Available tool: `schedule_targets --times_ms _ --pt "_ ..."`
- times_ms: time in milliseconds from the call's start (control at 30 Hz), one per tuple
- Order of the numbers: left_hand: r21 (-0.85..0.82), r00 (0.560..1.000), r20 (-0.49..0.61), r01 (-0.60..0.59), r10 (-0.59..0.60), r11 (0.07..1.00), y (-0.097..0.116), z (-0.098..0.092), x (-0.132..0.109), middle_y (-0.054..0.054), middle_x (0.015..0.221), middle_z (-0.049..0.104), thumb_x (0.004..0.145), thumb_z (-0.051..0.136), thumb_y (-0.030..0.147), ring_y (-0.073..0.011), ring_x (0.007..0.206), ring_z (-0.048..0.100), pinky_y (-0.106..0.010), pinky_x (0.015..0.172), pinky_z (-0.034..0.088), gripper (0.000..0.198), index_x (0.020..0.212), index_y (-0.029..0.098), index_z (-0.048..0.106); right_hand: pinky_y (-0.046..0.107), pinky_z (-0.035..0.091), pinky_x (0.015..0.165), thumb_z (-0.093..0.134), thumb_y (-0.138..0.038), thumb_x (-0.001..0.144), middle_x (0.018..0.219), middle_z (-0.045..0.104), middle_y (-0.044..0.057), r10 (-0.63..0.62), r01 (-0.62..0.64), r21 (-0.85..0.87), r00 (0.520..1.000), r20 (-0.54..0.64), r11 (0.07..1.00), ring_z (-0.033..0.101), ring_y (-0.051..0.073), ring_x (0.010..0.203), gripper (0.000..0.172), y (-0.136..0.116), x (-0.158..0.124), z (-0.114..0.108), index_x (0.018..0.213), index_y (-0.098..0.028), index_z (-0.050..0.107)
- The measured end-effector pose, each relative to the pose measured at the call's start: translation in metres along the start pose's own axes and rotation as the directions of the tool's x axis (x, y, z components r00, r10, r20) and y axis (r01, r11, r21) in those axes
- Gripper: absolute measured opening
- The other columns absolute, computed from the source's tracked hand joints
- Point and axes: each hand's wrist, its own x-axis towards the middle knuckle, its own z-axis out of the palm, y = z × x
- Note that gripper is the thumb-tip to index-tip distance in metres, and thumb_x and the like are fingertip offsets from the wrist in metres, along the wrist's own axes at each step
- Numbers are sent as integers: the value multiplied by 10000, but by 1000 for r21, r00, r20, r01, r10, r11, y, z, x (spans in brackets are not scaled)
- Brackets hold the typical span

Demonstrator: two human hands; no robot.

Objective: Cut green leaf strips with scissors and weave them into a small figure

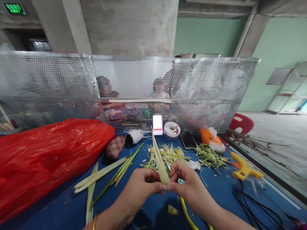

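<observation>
A long, pale green dried leaf strip (158,156), probably husk or palm, stands up between my two hands, its narrow tip pointing away from me. My left hand (144,185) pinches its wide lower end between thumb and fingers. From the other side, my right hand (184,182) pinches the same end, the thumbs nearly meeting. Beyond my hands lies a heap of cut leaf scraps (175,153). Longer leaf strips (103,174) rest on the blue table to the left. A small cut piece of leaf (172,210) lies just below my hands.
A red plastic bag (55,156) covers the left side. Behind the scraps are a checkered pouch (115,147), white thread (136,136), a tape roll (172,129), a phone (188,139) and a tissue pack (212,139). A yellow glue gun (247,167) with black cord lies right. Perforated metal panels (134,76) stand behind.
</observation>
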Motion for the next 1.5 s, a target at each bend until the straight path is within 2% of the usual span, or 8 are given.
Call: schedule_targets --times_ms 233,367,433,533,633,900,1133,1500 --pt "-152 996 49 74 -67 986 -6 -5 2 -8 659 669 554 840 263 -127 604 610 -265 672 484 215 666 142 702 223 411 568 686 -161 627 639 549 -50 21 -25 83 999 44 996 502 110 604 194 -5 2 -2 703 -192 510" --pt "-191 999 19 52 -49 980 -7 -4 2 1 666 653 576 835 231 -112 607 599 -255 676 486 195 672 137 693 238 449 598 703 -179 701 670 557 -41 -133 133 -26 991 -11 991 535 125 641 159 -5 -2 -2 725 -195 546" --pt "-200 999 4 37 -37 979 -5 -2 0 -2 678 651 585 825 222 -113 617 600 -256 680 486 185 673 134 688 250 471 627 706 -188 750 720 588 -24 -282 277 -132 959 -22 952 560 135 671 126 -3 -5 -3 779 -203 585" --pt "-220 998 3 66 -67 973 -4 -1 -1 4 642 629 581 817 234 -113 583 593 -263 664 483 193 653 132 670 276 484 677 664 -179 830 796 628 4 -493 483 -292 869 43 826 590 155 736 83 -1 -8 -5 882 -224 618" --pt "-246 994 -3 108 -112 963 -3 0 -2 14 597 605 556 818 227 -111 557 586 -259 638 470 209 637 135 649 305 482 713 598 -152 883 824 645 19 -603 602 -401 786 140 691 605 175 792 103 -2 -8 -6 925 -238 637" --pt "-272 991 30 135 -132 953 -4 -1 -3 19 594 607 554 814 212 -100 547 575 -257 640 475 199 635 139 648 301 499 655 641 -171 858 808 591 21 -664 624 -445 743 82 643 587 173 760 76 -3 -9 -5 903 -229 621" --pt "-289 987 37 161 -158 944 -3 1 -4 19 591 609 547 799 185 -89 529 572 -232 605 475 170 639 132 667 350 505 708 571 -66 847 751 613 15 -785 702 -591 594 176 398 581 166 732 224 -6 -12 -9 829 -254 691" --pt "-368 973 18 222 -232 903 -2 2 -5 22 576 632 497 835 176 -101 536 585 -239 614 500 255 673 156 652 366 509 773 597 -127 871 715 652 7 -833 714 -661 496 245 231 583 145 653 167 -3 -7 -12 856 -255 702"
